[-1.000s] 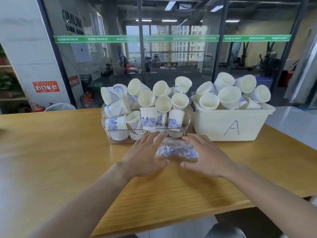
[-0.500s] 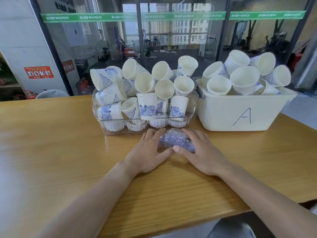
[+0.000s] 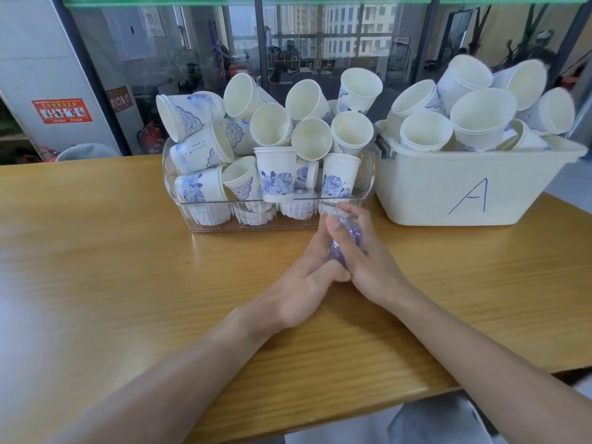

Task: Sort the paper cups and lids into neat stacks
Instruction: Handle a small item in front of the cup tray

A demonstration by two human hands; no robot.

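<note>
Paper cups, white with blue flower prints, heaped loosely in clear bin at upper middle of frame, some upright, most tipped on sides. More cups piled in cream tub marked "A" at upper right, just beside clear bin. Both containers set on wooden worktop. Crumpled clear plastic wrapper with blue print squeezed between both hands at centre, just in front of clear bin. Left hand pressed against wrapper from left side, fingers fairly straight along it. Right hand grasping wrapper, thumb and fingers curled round it. Lids not made out anywhere. Glass wall behind worktop across top of frame.
</note>
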